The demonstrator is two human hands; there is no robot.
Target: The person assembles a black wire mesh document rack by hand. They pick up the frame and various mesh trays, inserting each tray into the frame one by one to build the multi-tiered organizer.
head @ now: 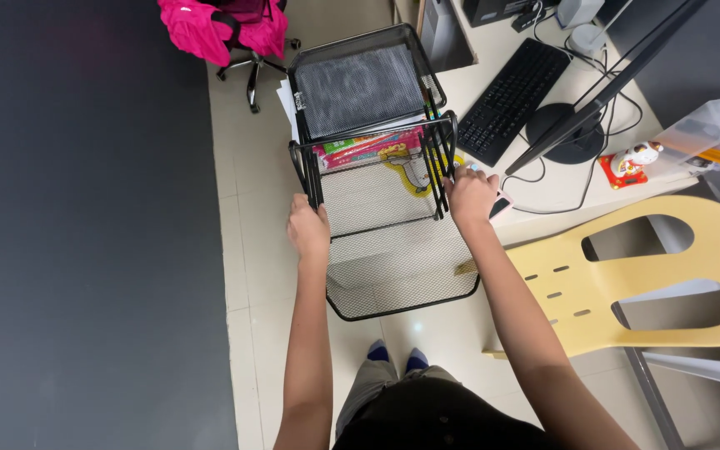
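My left hand point(307, 227) and right hand point(470, 196) clenched the black wire-mesh tiered tray rack point(377, 208) by its side posts; tilting it, I judged, could spill the colourful booklets point(368, 148).

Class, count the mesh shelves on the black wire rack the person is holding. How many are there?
3 on the rack: top, middle, bottom. Papers may hide another.

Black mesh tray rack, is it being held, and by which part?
Yes. Both hands grip the black mesh tray rack by its side posts: left hand, right hand.
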